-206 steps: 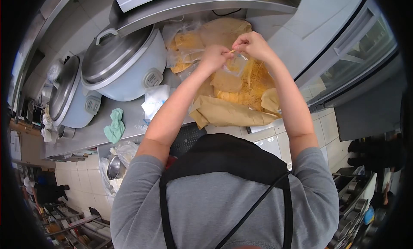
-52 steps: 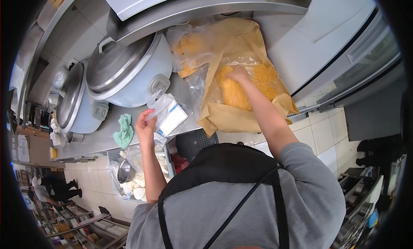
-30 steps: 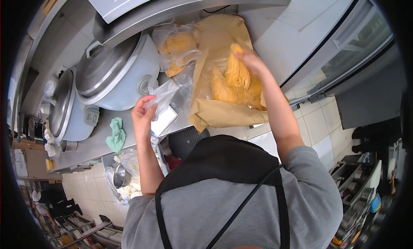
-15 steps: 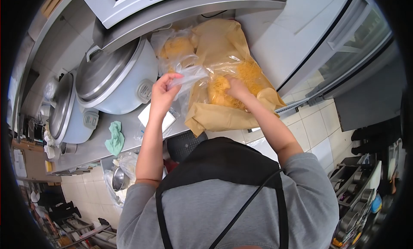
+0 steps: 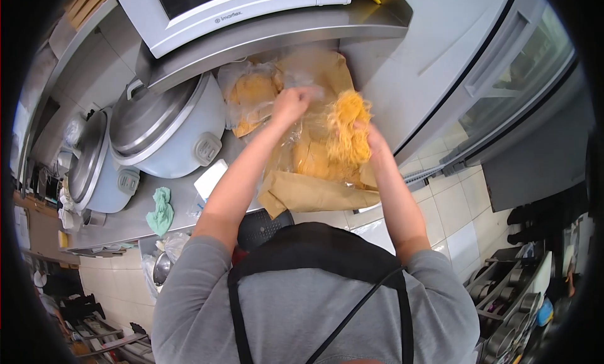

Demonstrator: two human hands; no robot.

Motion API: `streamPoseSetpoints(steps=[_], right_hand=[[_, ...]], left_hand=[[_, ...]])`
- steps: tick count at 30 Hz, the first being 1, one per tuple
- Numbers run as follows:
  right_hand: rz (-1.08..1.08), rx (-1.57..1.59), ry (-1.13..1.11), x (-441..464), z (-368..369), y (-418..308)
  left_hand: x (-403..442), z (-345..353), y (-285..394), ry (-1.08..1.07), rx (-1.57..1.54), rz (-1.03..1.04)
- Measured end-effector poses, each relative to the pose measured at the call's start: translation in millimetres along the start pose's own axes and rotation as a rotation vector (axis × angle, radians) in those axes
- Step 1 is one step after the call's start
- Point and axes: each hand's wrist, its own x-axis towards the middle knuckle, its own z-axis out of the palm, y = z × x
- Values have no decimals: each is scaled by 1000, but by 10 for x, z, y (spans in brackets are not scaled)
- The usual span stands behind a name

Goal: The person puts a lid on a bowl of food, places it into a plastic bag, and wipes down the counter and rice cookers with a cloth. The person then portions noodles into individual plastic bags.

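A clump of yellow noodles point(image 5: 350, 128) hangs in my right hand point(image 5: 372, 140), its fingers wrapped round the strands. Over the open brown paper point(image 5: 302, 194), my left hand point(image 5: 294, 104) is closed on a thin clear plastic bag point(image 5: 313, 90), which is blurred by motion. More noodles point(image 5: 318, 162) lie below on the brown paper, partly under clear plastic. To the left of my left hand sits another plastic bag of noodles point(image 5: 255, 88).
Two large rice cookers point(image 5: 167, 128) point(image 5: 97, 162) stand on the steel counter at left, near a green cloth point(image 5: 160, 211) and a white pack point(image 5: 211, 179). A microwave point(image 5: 233, 15) sits on the shelf above. A glass-door fridge point(image 5: 503, 81) is at right.
My right hand has lifted noodles from the brown paper. My left hand has moved with the plastic bag from beside the white pack to above the paper. The view has shifted slightly.
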Motion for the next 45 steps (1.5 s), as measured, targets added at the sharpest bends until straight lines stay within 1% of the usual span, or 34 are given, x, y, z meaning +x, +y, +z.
streamPoseSetpoints(steps=[1,2,3,4,5,8,9,10,11,12,14,15,16,18,19,20,21,22,24,25,26,28,30,32,33,34,35,36,38,40,41,42,43,45], right_hand=[[-1,-7,-8,2,-46,76],[70,-63,-53,11,-90,154],[139,-118,-98,29,-112,206],[136,-122,-105,49,-83,243],[180,-90,-76,65,-55,287],[265,25,-43,222,-190,306],[221,104,19,298,-202,294],[178,183,80,342,-115,265],[45,191,149,379,-12,291],[50,191,144,430,111,309],[-97,486,286,516,260,338],[-83,546,188,539,224,372],[-75,543,183,583,215,444],[-323,35,278,658,235,640],[-315,36,276,721,169,722],[-307,-13,282,781,86,769],[-277,-110,277,844,51,753],[-230,-354,267,877,23,705],[-131,-987,216,946,-2,600],[-83,-1282,172,954,35,547],[-44,-1514,117,962,82,516],[28,-1798,-3,927,266,382],[111,-1865,-134,826,597,96],[185,-1882,-255,631,1060,-227],[251,-1901,-385,590,1186,-317],[254,-1901,-380,623,1180,-324],[253,-2099,-285,664,1165,-325],[251,-2291,-182,638,1217,-323],[317,-2247,-158,557,1305,-394],[382,-2206,-136,388,1510,-532],[332,-2082,-174,268,1595,-592],[282,-1958,-209,198,1625,-627],[282,-1959,-206,212,1530,-584],[-74,-2091,-62,346,1160,-377]], left_hand=[[75,78,22,-100,-127,-35],[118,154,36,-90,-125,-32],[152,239,26,-262,-344,-123],[165,253,60,-437,-563,-213],[144,250,73,-594,-697,-376],[-89,39,356,-621,-793,-420],[-149,94,336,-616,-787,-416],[-205,212,270,-499,-811,-442],[-245,325,200,-381,-834,-471],[-269,417,152,-374,-832,-474],[-322,546,99,-91,-810,-449],[-345,517,119,-17,-778,-463],[-351,484,126,-8,-778,-466],[-387,415,134,20,-404,-350],[-450,417,217,23,-402,-357],[-547,478,349,52,-310,-227],[-634,525,476,78,-218,-96],[-710,553,578,76,-218,-100],[-846,587,700,-75,-162,-43],[-825,586,669,-87,-294,-132],[-777,566,615,-94,-295,-134],[-643,380,521,-8,-288,-21],[-440,209,367,262,-182,-10],[-264,86,127,289,-203,-23],[-264,35,122,284,-207,-22],[-261,-9,121,206,-260,-95],[-276,-42,125,126,-311,-169],[-305,-52,119,120,-312,-169],[-352,-83,107,1,-388,-171],[-369,-135,72,13,-363,-99],[-384,-155,53,28,-336,-30],[-395,-176,43,27,-338,-29],[-404,-202,38,33,-256,-18],[-417,-248,48,39,-176,-4]])
